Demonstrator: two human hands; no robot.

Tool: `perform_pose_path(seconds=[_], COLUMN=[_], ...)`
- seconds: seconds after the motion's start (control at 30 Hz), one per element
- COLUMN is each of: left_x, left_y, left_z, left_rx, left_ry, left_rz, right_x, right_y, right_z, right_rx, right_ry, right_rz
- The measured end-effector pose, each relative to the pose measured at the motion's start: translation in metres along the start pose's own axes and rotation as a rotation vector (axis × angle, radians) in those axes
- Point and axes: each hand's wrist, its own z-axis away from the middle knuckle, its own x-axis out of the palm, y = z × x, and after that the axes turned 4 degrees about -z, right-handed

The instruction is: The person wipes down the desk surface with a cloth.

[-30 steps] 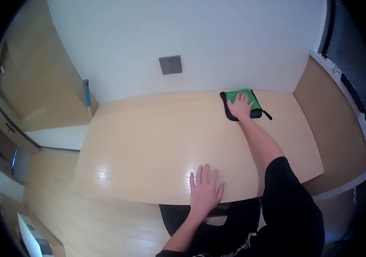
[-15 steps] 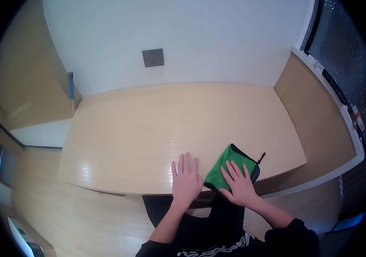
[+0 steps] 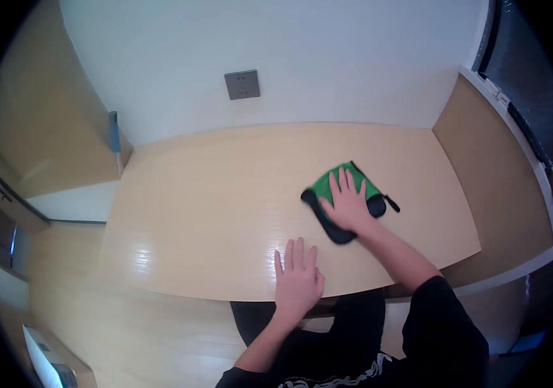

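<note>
Green-and-black cloth point(image 3: 322, 186), head view: right of table point(image 3: 225, 194) centre. Right hand point(image 3: 349, 210) flat on it, fingers spread, not clenched; left hand point(image 3: 297, 284) empty, fingers extended, near table's front edge. Work looks underway; share left unclear.

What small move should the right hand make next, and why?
Probably slide the green-and-black fabric piece a little toward the wall: the right hand is spread on top of it, bare desktop lies ahead, and the left hand is near the front edge, out of that path.
</note>
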Motion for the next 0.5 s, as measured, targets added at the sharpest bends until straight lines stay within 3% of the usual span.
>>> perform_pose_path(seconds=[0.23, 0.5], left_x=[-0.002, -0.002], left_y=[0.001, 0.002], left_z=[-0.002, -0.001], left_rx=[-0.018, -0.025], left_ry=[-0.030, -0.054], left_rz=[0.034, 0.018], right_x=[0.017, 0.017], right_y=[0.000, 0.008], right_z=[-0.152, -0.199], right_rx=[0.308, 0.412], right_ry=[0.081, 0.129], right_rz=[-0.045, -0.025])
